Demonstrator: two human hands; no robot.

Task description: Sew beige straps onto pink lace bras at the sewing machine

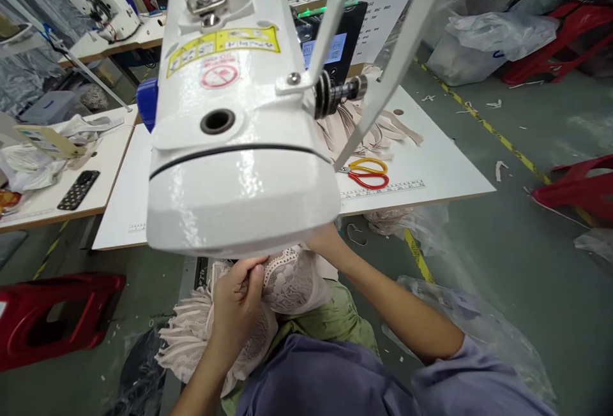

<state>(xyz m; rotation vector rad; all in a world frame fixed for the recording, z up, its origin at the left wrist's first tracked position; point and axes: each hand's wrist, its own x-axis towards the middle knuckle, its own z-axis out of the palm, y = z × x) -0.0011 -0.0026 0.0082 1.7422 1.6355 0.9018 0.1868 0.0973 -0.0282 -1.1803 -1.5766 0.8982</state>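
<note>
A white sewing machine (239, 116) fills the middle of the view and hides the needle area. Below its head, my left hand (237, 304) is closed, pinching a pale pink lace garment (292, 282) that lies bunched in my lap. My right forearm (397, 301) reaches up under the machine head; the right hand itself is hidden behind it. More pink lace (184, 339) hangs down to the left of my left wrist.
The white table (440, 167) carries red and yellow scissors (368, 173), pink fabric strips (368, 129) and a control panel (335, 46). A phone (79, 189) lies on the left table. Red plastic stools (52, 320) stand on the floor at left and right, with plastic bags (488, 39) at back right.
</note>
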